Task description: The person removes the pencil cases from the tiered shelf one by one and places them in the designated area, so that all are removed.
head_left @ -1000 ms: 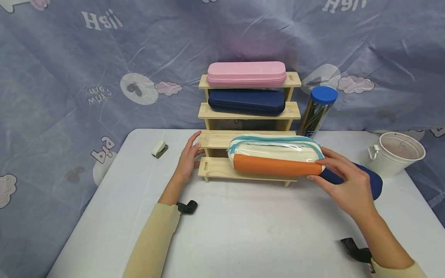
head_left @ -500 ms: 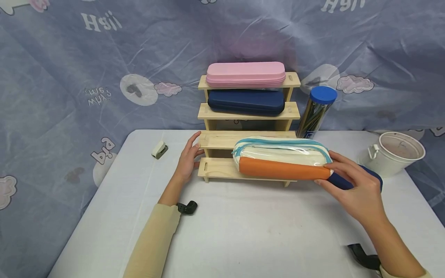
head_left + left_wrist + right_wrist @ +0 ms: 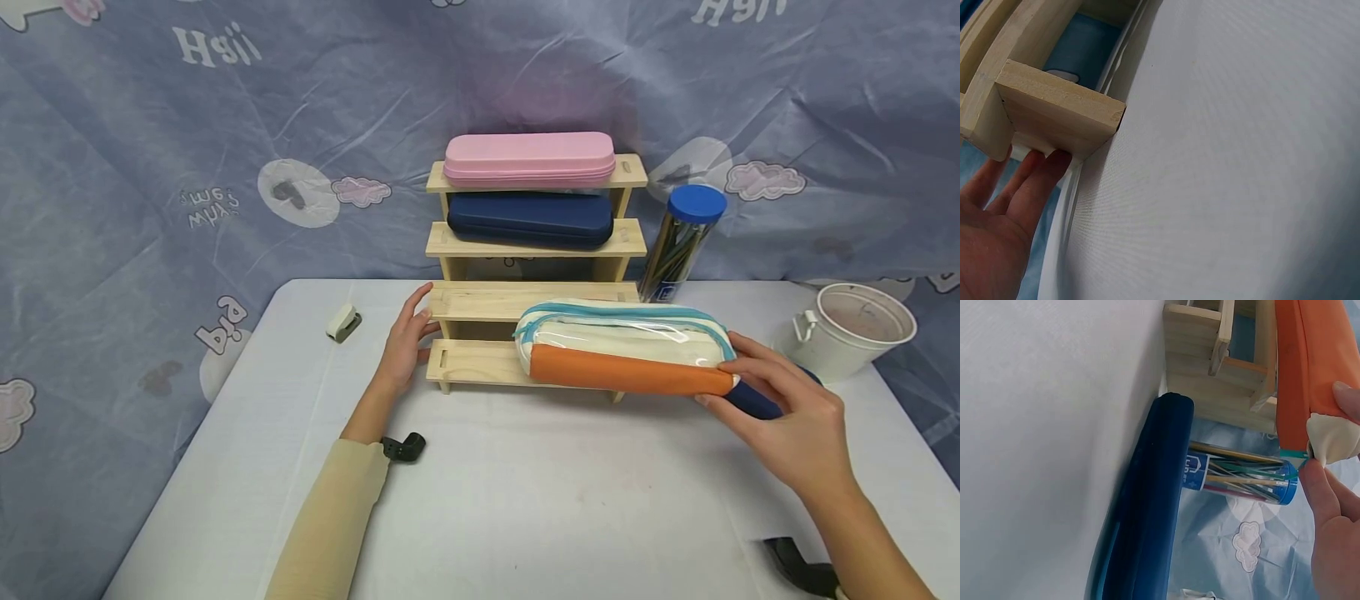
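Pouch (image 3: 630,369), orange and cream, turquoise zip: held off worktop (image 3: 555,492), before right part of two lower tiers of wooden rack (image 3: 510,297); contact with lowest tier, cannot tell. Right hand (image 3: 795,417): grip clamped, thumb and fingers pinching pouch's right end. Left hand (image 3: 402,350): fingers extended, closed round nothing, tips at rack's left end. Done, by judgement: pink case (image 3: 530,158) on top tier, navy case (image 3: 530,221) on tier below. Left: pouch not yet released; blue case (image 3: 1147,506) lying on worktop, right of rack.
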### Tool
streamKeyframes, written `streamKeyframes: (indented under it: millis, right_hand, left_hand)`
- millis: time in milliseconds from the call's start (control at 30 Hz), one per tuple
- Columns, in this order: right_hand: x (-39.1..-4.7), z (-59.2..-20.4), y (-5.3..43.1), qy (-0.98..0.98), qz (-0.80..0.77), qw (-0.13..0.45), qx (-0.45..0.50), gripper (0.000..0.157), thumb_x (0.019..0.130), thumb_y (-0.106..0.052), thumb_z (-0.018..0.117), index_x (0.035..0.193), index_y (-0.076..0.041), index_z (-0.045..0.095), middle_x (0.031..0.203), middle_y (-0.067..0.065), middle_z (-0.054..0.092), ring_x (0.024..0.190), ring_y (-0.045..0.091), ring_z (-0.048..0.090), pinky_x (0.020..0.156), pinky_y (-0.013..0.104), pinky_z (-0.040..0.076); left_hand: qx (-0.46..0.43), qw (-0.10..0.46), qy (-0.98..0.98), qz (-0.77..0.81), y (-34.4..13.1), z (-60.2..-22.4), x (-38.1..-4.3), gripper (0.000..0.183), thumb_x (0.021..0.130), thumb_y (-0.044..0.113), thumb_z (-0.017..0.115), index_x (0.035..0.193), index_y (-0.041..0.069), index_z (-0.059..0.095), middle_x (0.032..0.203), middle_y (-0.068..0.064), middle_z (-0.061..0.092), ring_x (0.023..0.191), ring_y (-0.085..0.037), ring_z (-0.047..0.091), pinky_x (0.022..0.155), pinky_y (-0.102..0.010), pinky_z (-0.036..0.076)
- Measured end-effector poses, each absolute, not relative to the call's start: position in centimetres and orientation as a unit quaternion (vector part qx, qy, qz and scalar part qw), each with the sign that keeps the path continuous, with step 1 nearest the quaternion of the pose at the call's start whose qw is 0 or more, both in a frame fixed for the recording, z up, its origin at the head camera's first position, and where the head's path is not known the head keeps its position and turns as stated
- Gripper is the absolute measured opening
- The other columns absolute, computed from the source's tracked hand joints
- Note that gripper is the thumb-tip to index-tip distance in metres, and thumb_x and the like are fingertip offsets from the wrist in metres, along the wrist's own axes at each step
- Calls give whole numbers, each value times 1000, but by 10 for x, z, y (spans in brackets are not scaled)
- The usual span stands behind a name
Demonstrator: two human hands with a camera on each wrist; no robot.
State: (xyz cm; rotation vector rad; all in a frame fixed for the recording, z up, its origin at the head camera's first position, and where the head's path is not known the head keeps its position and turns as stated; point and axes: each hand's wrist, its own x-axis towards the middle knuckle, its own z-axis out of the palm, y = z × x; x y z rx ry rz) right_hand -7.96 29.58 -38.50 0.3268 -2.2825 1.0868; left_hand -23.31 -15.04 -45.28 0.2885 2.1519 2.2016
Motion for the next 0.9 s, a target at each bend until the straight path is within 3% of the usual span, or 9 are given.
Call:
streamKeyframes:
  millis: [900]
  right_hand:
    - [-60, -387, 314, -853, 414, 295, 119, 56, 52, 25, 81, 103, 4, 71, 130, 14, 58, 119, 17, 55, 88, 12, 43]
  left_hand:
    - [95, 25, 697, 710, -150, -452, -232, 43, 101, 43, 43, 144, 45, 37, 139, -5, 47, 122, -30, 50, 84, -51, 51]
